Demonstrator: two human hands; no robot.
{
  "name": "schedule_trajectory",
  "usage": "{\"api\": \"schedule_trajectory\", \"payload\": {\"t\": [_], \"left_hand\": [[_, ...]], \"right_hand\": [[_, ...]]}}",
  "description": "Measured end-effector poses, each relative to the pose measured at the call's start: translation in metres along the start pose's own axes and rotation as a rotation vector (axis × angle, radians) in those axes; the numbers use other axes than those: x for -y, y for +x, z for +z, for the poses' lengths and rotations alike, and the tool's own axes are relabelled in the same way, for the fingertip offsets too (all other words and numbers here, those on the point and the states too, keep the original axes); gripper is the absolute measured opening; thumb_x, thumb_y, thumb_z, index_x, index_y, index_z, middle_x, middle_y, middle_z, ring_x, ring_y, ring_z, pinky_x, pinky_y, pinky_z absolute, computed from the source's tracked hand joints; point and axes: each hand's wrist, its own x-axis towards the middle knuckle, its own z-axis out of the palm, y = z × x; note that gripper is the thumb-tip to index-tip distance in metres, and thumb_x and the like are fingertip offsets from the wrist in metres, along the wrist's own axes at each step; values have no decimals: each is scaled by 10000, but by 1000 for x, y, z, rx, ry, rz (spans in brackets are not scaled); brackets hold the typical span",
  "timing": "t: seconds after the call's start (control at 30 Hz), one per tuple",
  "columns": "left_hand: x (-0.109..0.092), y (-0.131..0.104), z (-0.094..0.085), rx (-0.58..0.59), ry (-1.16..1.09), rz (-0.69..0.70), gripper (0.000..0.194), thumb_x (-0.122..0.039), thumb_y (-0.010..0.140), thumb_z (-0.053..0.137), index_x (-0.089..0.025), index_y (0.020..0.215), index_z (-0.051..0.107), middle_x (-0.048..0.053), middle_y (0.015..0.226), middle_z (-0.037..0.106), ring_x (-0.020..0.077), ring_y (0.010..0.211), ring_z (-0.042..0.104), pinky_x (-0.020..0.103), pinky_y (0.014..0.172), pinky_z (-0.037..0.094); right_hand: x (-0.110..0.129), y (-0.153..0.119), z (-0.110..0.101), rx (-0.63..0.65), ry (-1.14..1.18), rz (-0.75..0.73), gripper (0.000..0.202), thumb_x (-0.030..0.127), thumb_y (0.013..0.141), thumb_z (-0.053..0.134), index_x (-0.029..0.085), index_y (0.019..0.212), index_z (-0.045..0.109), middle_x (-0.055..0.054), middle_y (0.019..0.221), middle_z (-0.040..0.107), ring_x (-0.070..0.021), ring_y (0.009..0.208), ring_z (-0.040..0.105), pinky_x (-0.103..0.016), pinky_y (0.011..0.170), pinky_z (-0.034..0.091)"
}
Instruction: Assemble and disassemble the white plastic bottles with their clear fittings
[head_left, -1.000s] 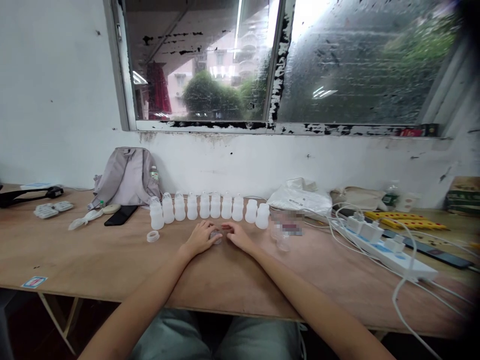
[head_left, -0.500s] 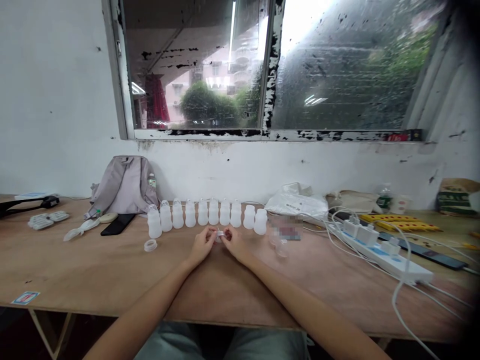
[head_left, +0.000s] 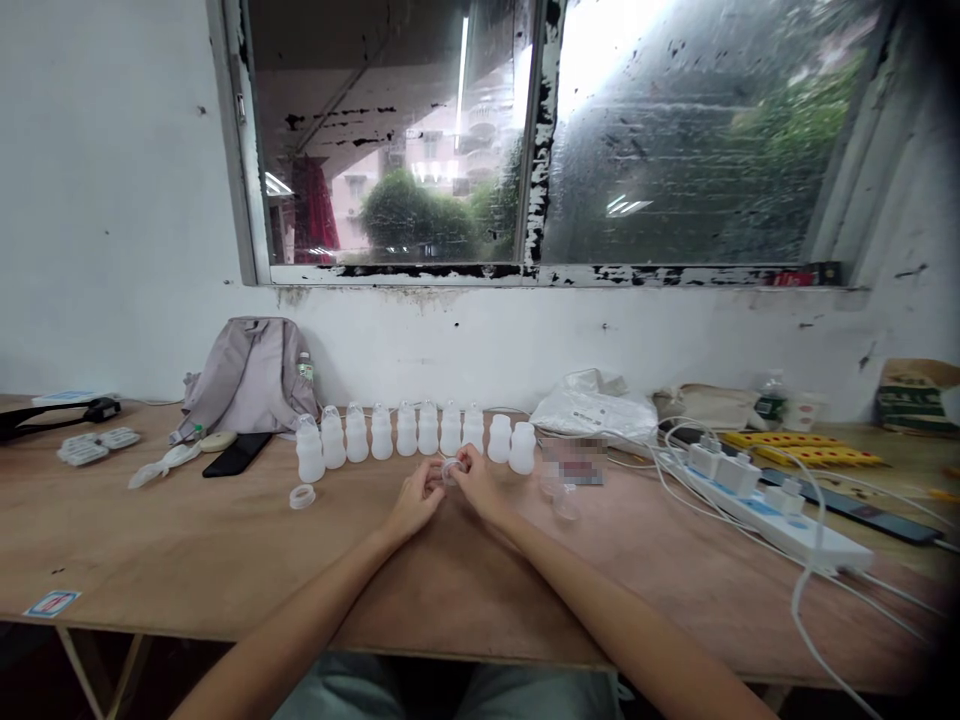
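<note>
Both hands meet above the middle of the table around a whitish bottle collar ring (head_left: 451, 471). My left hand (head_left: 418, 494) has its fingers curled against the ring's left side. On the other side, my right hand (head_left: 478, 482) pinches the ring between thumb and fingers. Whether a teat sits inside it is too small to tell. Behind the hands stands a row of frosted baby bottles (head_left: 381, 432), most with clear domed caps. Two bottles (head_left: 522, 449) at the row's right end have no tops. Another collar ring (head_left: 302, 496) lies at the left front of the row.
Clear domed caps (head_left: 566, 505) lie to the right of my hands. A power strip (head_left: 772, 515) with white cables takes up the right side. A backpack (head_left: 251, 375), a black phone (head_left: 236, 455) and a plastic bag (head_left: 596, 405) rest along the back.
The collar ring has shifted slightly right and up, tilting so its round opening shows. My right hand has risen and turned over it; my left hand's fingers have opened a little.
</note>
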Motion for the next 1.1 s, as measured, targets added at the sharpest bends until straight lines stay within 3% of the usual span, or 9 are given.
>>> {"api": "schedule_trajectory", "payload": {"t": [0.23,0.37,0.43,0.53,0.63,0.77,0.93,1.03,1.1], "left_hand": [[-9,10,-5,90,229,47,307,-156,792,372,-232,1075,463,30,1028,625,156,878,594,280,783,447],[-10,43,1,-12,352,22,296,-248,849,327,-208,1118,442,43,930,630,161,819,591,287,764,439],[-11,63,12,-44,420,11,320,-239,846,332,-197,1150,421,47,897,624,166,793,586,289,748,435],[-14,94,35,-19,564,20,367,-220,838,354,-204,1202,393,71,938,608,191,854,575,297,753,422],[-16,120,59,17,681,8,388,-262,851,362,-226,1237,365,89,963,600,220,896,569,317,751,419],[-13,144,78,5,714,9,345,-336,849,387,-216,1167,447,103,954,591,238,896,565,340,749,422],[-15,147,80,-47,747,58,231,-310,849,392,-184,944,562,120,1081,488,249,1008,483,354,789,411],[-21,133,73,-93,716,203,221,-282,870,346,-194,949,533,97,1146,431,224,1082,408,366,893,353],[-23,120,67,-99,652,314,216,-262,881,315,-198,965,504,80,1112,436,193,1025,439,355,905,348]], "right_hand": [[-4,5,-18,76,-53,-61,242,145,633,401,203,825,536,18,645,557,-146,595,499,-244,577,403],[-5,22,-42,-22,-71,-55,251,181,678,378,184,771,611,-33,787,637,-179,736,551,-284,697,417],[-5,32,-56,-161,-83,10,267,223,692,386,169,811,619,-54,810,637,-190,744,555,-299,700,423],[-5,41,-75,-323,-26,95,408,312,709,434,130,1055,552,-93,883,623,-194,736,565,-307,677,440],[-3,44,-87,-398,88,89,547,366,726,456,127,1217,416,-128,1010,589,-192,807,574,-305,694,450],[-7,42,-98,-471,146,51,526,397,765,428,150,1230,401,-133,1060,564,-190,879,562,-311,746,442],[-17,47,-106,-539,239,94,459,442,786,374,171,1140,483,-98,977,590,-170,738,586,-283,611,476],[-19,49,-107,-533,327,135,441,459,763,404,162,1066,525,-76,910,600,-144,618,583,-258,503,476],[-17,49,-105,-510,352,138,433,458,737,453,158,1038,539,-57,837,604,-141,599,579,-252,485,477]]}}
